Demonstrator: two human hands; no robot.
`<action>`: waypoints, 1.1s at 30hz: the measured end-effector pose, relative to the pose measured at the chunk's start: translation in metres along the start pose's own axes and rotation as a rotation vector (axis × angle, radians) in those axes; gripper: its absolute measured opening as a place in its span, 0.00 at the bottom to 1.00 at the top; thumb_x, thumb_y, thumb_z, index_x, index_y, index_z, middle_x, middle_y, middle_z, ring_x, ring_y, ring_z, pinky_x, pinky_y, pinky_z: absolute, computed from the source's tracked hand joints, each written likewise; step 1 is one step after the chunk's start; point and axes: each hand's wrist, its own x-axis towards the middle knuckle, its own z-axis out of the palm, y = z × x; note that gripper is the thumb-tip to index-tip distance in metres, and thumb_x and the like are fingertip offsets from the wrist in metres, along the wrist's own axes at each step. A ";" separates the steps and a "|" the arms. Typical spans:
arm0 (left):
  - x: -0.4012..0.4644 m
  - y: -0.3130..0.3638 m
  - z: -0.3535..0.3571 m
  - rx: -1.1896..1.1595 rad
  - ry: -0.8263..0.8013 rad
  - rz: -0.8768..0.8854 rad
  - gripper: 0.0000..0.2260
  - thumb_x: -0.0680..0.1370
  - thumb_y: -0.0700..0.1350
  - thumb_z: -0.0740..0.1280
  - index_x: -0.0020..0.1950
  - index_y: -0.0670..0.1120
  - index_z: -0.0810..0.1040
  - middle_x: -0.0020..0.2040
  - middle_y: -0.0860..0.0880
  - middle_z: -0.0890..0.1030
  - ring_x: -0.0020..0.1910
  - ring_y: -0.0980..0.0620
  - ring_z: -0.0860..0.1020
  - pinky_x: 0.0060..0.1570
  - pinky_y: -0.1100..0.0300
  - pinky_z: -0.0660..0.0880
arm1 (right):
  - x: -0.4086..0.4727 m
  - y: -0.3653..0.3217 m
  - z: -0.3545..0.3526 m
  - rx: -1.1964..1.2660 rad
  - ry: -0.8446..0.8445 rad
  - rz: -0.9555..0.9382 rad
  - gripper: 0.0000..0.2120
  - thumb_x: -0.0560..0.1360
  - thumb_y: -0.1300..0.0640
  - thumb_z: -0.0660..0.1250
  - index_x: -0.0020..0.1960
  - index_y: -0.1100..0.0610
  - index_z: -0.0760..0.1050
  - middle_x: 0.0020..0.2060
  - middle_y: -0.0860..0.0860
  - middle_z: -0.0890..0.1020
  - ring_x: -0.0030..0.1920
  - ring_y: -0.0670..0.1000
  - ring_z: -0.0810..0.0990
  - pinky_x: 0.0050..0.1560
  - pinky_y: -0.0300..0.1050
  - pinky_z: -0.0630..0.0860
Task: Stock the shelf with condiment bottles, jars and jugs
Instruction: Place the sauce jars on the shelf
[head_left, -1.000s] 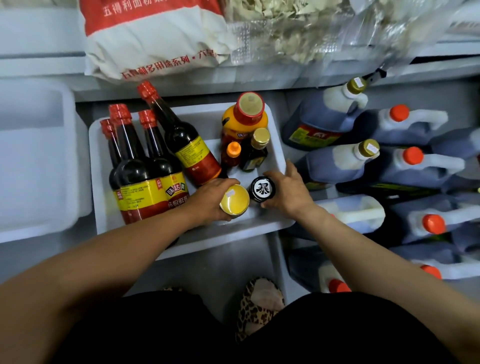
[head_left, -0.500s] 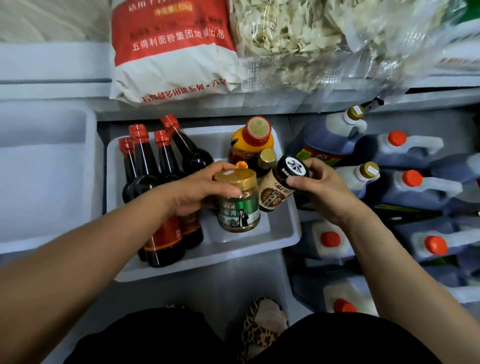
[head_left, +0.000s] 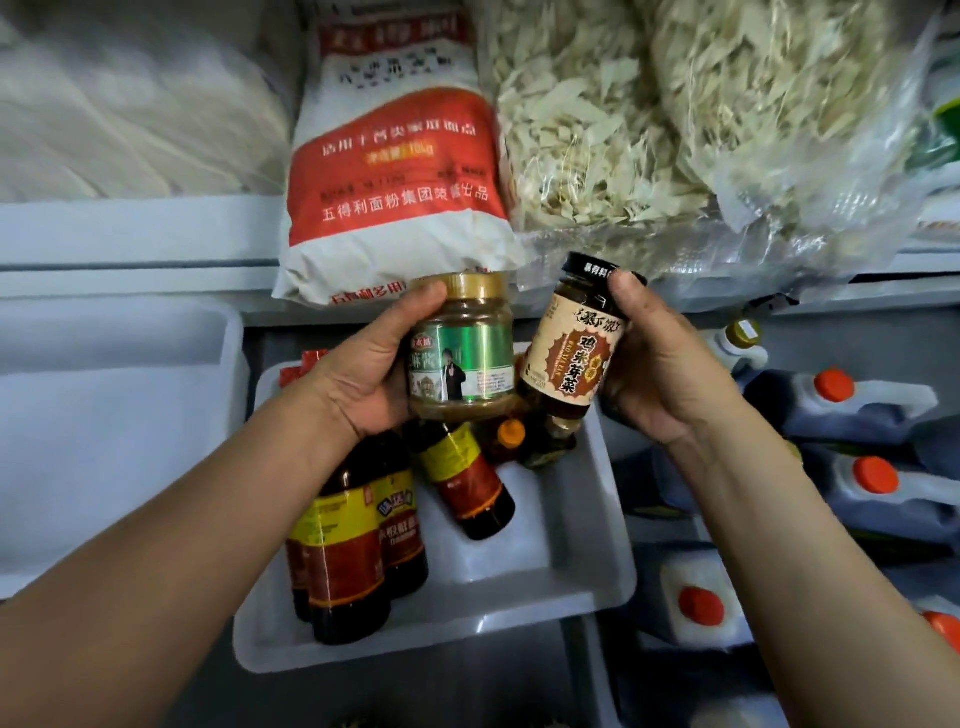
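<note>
Jars fill both of our hands, lifted above the white bin (head_left: 587, 525). Our left hand (head_left: 358, 374) curls round a green-labelled jar with a gold lid (head_left: 462, 348), thumb near the lid and fingers wrapped behind the body, so the grip is full and closed on it. Our right hand (head_left: 660, 369) holds a brown-labelled jar with a black lid (head_left: 571, 353), thumb pressed at the neck just under the cap, fingers behind the glass; this jar tilts with its top leaning right. The two jars sit just beside each other, their lower edges nearly touching, in front of the shelf edge.

Below them the bin holds dark sauce bottles (head_left: 353, 540) with red and yellow labels standing at its left side, one more dark bottle (head_left: 462, 478) lying tilted toward the middle, and a small bottle with an orange cap (head_left: 511, 434) partly hidden under the jars. To the right of the bin we see dark jugs with orange caps (head_left: 852, 415) lying packed together on the lower shelf. On the shelf above rests a red and white flour sack (head_left: 400, 171), with clear bags of pale dried strips (head_left: 675, 114) beside it on the right. An empty-looking white tub (head_left: 114, 415) sits left of the bin.
</note>
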 end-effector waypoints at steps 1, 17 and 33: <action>0.004 0.004 0.000 -0.006 0.017 0.017 0.32 0.59 0.55 0.82 0.59 0.45 0.82 0.54 0.43 0.84 0.53 0.45 0.83 0.53 0.45 0.78 | 0.006 -0.002 0.004 0.001 0.005 0.002 0.34 0.69 0.48 0.73 0.69 0.64 0.71 0.62 0.64 0.78 0.63 0.63 0.77 0.67 0.66 0.70; -0.056 0.129 0.160 -0.225 0.158 -0.153 0.34 0.61 0.55 0.82 0.64 0.44 0.79 0.61 0.39 0.80 0.59 0.39 0.79 0.59 0.39 0.74 | -0.075 -0.176 0.077 0.044 0.075 0.189 0.32 0.60 0.36 0.78 0.56 0.56 0.83 0.50 0.57 0.85 0.47 0.55 0.85 0.49 0.57 0.82; -0.231 0.424 0.421 -0.076 0.073 0.016 0.33 0.61 0.51 0.80 0.64 0.46 0.79 0.63 0.40 0.79 0.62 0.38 0.77 0.64 0.35 0.67 | -0.245 -0.496 0.263 0.209 0.030 0.093 0.23 0.74 0.36 0.66 0.52 0.55 0.82 0.41 0.54 0.84 0.38 0.52 0.84 0.42 0.50 0.81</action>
